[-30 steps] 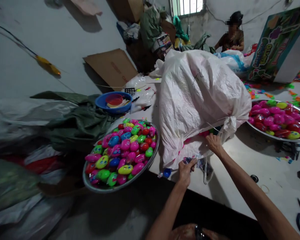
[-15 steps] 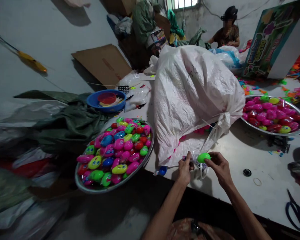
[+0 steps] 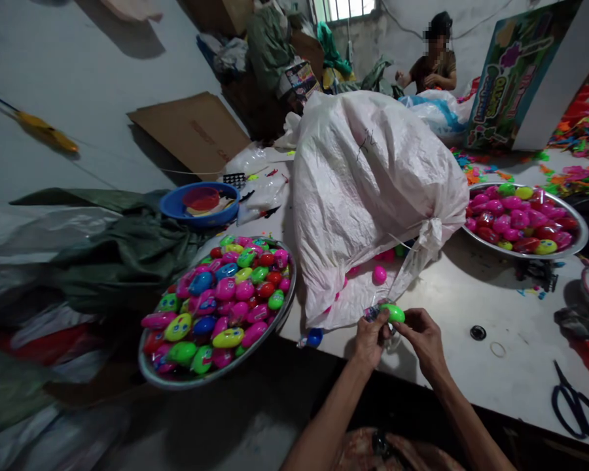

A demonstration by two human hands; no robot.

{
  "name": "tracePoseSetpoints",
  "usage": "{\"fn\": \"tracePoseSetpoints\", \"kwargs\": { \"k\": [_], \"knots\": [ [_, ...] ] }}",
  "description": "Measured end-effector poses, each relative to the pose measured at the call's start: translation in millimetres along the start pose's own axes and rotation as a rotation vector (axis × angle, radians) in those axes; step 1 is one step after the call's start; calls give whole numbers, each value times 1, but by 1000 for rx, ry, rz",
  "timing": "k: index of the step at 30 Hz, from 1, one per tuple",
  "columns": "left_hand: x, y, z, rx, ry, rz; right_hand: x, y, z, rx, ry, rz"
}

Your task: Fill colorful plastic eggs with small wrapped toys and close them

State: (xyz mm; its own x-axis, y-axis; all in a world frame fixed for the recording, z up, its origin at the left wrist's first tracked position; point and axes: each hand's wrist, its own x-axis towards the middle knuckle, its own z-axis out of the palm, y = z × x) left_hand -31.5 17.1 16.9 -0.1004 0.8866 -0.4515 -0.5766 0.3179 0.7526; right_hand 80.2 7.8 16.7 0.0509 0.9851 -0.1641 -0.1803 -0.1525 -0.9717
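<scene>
At the table's near edge, my right hand (image 3: 425, 337) pinches a bright green plastic egg (image 3: 393, 313) between thumb and fingers. My left hand (image 3: 370, 340) is closed on a crinkled printed plastic wrapper (image 3: 372, 313), its thumb against the egg's left end. How far the wrapper covers the egg is hard to see. Just beyond my hands lies the mouth of a big white woven sack (image 3: 373, 170), with a pink egg (image 3: 379, 275) at its opening. A blue egg (image 3: 315, 337) lies by the table edge, left of my left hand.
On the left, a metal basin (image 3: 144, 366) is heaped with wrapped colourful eggs. Another metal basin (image 3: 582, 229) of eggs stands right. Scissors (image 3: 576, 405), a black ring (image 3: 478, 333) and a blue tub (image 3: 169, 212) are around. A co-worker (image 3: 432, 65) sits at the back.
My right hand has brought the green egg left against the wrapper, and my left hand has closed in beside it. A pink egg now shows at the sack's mouth. The view has shifted slightly.
</scene>
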Motion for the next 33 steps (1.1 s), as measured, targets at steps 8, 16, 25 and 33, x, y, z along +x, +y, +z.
{"fn": "tracePoseSetpoints", "kwargs": {
  "k": [8, 16, 25, 33],
  "knots": [
    [-8, -5, 2, 4, -53, -39, -11, 7, -3, -171, -24, -147],
    [-14, -6, 6, 54, -111, -83, -10, 7, -21, -741, 90, -460],
    [-16, -33, 24, 433, -508, -524, -57, -14, -71, -859, 105, -291],
    [-8, -35, 37, 310, -390, -542, -165, -59, -175, -1152, 591, 43]
  ]
}}
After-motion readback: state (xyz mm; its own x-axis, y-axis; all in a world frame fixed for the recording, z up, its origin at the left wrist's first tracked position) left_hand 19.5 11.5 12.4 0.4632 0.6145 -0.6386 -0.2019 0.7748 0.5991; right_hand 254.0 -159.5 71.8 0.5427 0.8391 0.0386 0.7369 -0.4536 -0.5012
